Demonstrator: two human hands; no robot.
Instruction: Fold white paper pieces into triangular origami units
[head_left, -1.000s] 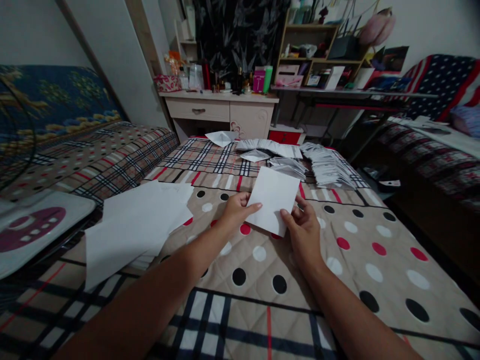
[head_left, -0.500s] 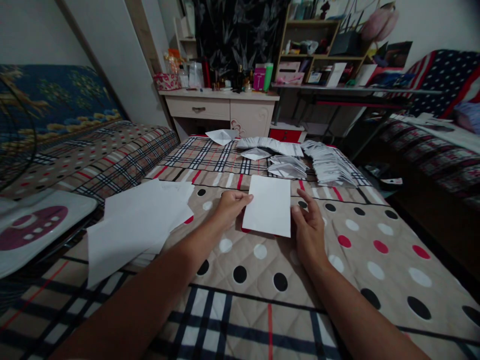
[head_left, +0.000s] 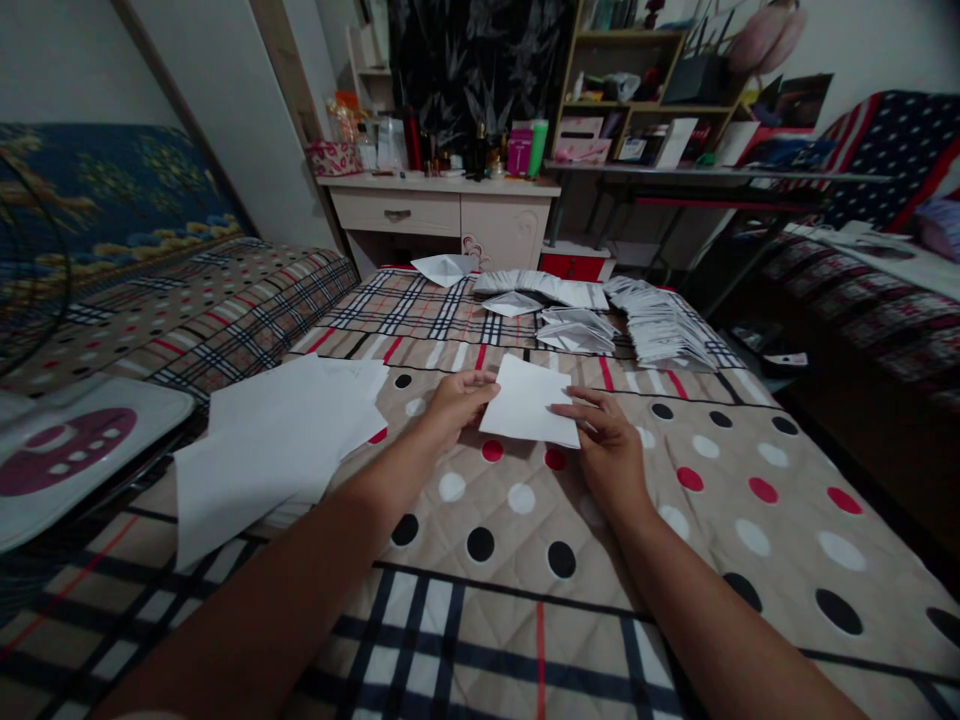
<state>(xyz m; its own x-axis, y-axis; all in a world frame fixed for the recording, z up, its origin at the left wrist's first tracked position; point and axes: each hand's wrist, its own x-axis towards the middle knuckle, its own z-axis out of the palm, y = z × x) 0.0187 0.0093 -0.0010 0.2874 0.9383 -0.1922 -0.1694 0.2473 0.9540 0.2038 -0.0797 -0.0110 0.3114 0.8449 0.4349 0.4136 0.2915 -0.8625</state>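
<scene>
A folded sheet of white paper [head_left: 525, 402] is held just above the dotted bedspread, between my two hands. My left hand [head_left: 456, 405] pinches its left edge, thumb on top. At the opposite edge, my right hand [head_left: 609, 440] grips the paper with fingers over its upper face; its thumb is mostly hidden. To the left lies a loose pile of white paper sheets [head_left: 277, 430]. Beyond the held sheet, several folded white paper pieces [head_left: 577, 330] stand grouped, with a long row of them [head_left: 664, 325] at the right.
The patterned bedspread [head_left: 480, 620] spreads under everything. A white plastic item with a purple oval [head_left: 82, 450] sits at the left edge. A pale dresser [head_left: 405, 215] stands past the bed's far end, and a desk with shelves [head_left: 637, 110] stands at the back right.
My right hand, which was apart from the paper with fingers open, has closed on its right edge. The paper has tilted flatter, its near edge moving away from me.
</scene>
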